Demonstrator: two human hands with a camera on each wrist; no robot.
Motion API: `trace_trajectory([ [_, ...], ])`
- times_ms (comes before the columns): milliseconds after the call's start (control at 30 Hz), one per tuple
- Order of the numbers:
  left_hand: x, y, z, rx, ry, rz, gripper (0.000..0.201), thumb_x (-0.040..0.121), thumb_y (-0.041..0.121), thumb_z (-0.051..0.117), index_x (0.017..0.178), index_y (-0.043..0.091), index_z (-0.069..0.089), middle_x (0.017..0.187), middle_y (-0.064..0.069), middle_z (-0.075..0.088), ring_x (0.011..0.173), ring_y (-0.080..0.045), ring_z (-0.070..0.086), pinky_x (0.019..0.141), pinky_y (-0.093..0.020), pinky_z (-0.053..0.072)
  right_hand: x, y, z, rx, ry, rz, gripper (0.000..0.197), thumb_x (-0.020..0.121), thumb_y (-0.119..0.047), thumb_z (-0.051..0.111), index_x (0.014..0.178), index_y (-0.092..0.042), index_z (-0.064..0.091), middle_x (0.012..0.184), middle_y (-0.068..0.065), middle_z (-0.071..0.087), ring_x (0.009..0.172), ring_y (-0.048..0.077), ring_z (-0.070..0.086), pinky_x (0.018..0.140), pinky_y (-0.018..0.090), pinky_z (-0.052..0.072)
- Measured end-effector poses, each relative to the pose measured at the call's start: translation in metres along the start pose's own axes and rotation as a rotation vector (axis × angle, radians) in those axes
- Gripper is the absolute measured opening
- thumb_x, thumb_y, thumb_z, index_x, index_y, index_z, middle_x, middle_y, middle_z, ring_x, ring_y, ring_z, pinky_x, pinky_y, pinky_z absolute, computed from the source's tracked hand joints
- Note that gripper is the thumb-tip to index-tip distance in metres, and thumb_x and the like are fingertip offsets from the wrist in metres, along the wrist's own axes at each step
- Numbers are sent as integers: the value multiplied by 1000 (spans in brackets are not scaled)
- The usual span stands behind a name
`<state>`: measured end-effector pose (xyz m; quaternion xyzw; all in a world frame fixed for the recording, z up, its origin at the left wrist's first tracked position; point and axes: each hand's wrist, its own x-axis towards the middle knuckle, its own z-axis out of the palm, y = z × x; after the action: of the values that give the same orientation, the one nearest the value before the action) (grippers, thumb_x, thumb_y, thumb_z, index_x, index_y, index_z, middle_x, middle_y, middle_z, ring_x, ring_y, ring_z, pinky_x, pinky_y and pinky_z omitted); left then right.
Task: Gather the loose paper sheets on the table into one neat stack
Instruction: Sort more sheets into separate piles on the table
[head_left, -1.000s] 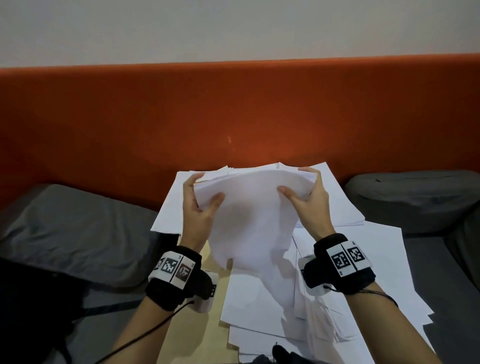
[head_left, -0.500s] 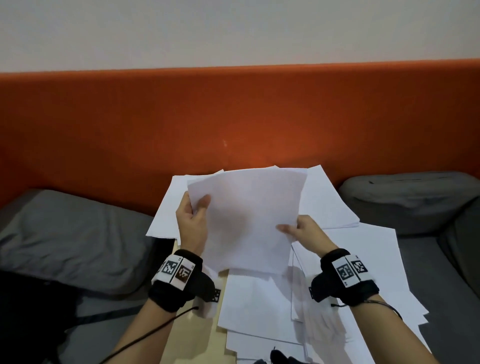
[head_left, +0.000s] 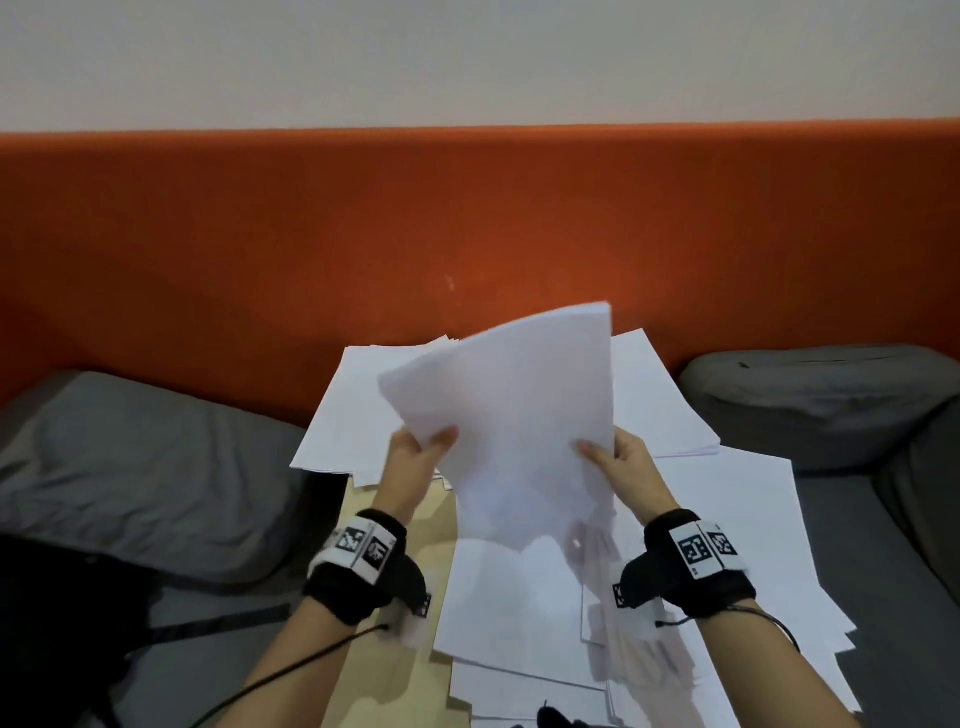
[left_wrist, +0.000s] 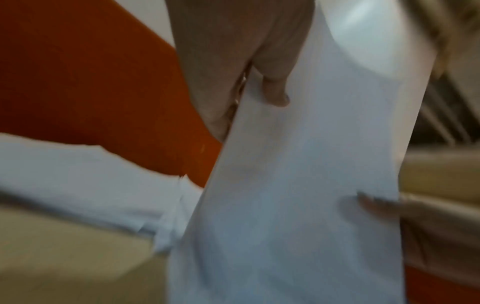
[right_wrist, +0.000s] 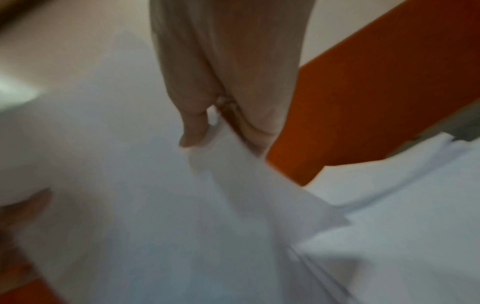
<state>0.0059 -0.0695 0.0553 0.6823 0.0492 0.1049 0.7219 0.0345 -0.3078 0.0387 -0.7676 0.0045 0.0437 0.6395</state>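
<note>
Both hands (head_left: 524, 460) pinch raised paper sheets (head_left: 514, 410).

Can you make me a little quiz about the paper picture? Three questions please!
1. True or false: only one hand holds the lifted sheets.
2. What colour is the padded backrest behind the table?
A. blue B. orange C. green
3. Fill in: the left hand and right hand grip the lifted sheets by their ____ edges.

Key: 1 false, both hands hold them. 2 B. 3 side; more loose sheets lie on the table.
</note>
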Motion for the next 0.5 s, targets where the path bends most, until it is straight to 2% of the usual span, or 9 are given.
trace_trajectory([
  [67, -8, -23, 3, 11, -24, -98, 13, 91, 4, 53, 88, 8, 65, 82, 6, 71, 74, -4, 66, 81, -37, 48, 1, 27, 4, -107, -31, 83, 16, 85, -6, 65, 99, -12, 61, 101, 9, 65, 99, 26, 62, 81, 32, 50],
  [100, -10, -24, 5, -4, -17, -104, 15, 92, 5, 51, 85, 7, 64, 80, 6, 70, 72, -5, 65, 78, -35, 49, 2, 35, 5, -133, -10, 104, 17, 84, -7, 67, 99, -11, 60, 103, 11, 65, 100, 25, 61, 82, 33, 49],
  [167, -8, -17, 7, -21, 16, -56, 17, 93, 5, 50, 80, 7, 61, 76, 5, 68, 67, -5, 62, 69, -26, 50, 4, 40, 7, -108, 40, 118, 20, 82, -10, 69, 100, -11, 60, 104, 11, 65, 96, 23, 60, 84, 35, 48],
  [267, 1, 3, 8, -41, 79, 37, 20, 93, 5, 49, 80, 13, 62, 76, 3, 65, 65, -3, 58, 64, -19, 50, 7, 35, 4, -76, 22, 105, 24, 80, -17, 72, 102, -11, 64, 99, 6, 67, 91, 20, 63, 82, 31, 48],
  [333, 5, 13, 6, -73, 125, 83, 19, 93, 4, 50, 84, 14, 63, 72, 11, 67, 63, 0, 59, 62, -17, 50, 9, 36, 3, -162, -43, 116, 19, 80, -20, 73, 96, -14, 66, 88, 1, 68, 83, 17, 62, 74, 24, 47],
  [400, 6, 21, 4, -112, 161, 116, 14, 93, 4, 49, 93, 8, 62, 73, 11, 68, 63, 4, 60, 60, -13, 49, 8, 38, 2, -218, -57, 137, 11, 80, -18, 73, 75, -14, 64, 67, -4, 62, 68, 15, 56, 59, 17, 41],
  [433, 7, 24, 2, -115, 173, 134, 13, 93, 4, 49, 97, 6, 61, 78, 8, 68, 63, 5, 61, 60, -12, 49, 8, 38, 2, -241, -47, 130, 22, 80, -18, 72, 64, -14, 58, 58, -4, 57, 60, 15, 51, 53, 17, 38],
  [500, 9, 29, 0, -91, 163, 182, 14, 94, 6, 47, 100, 8, 61, 86, 2, 66, 66, 5, 62, 62, -13, 50, 8, 33, 3, -288, -19, 115, 33, 82, -17, 71, 56, -13, 50, 53, -1, 50, 52, 14, 45, 49, 18, 34],
])
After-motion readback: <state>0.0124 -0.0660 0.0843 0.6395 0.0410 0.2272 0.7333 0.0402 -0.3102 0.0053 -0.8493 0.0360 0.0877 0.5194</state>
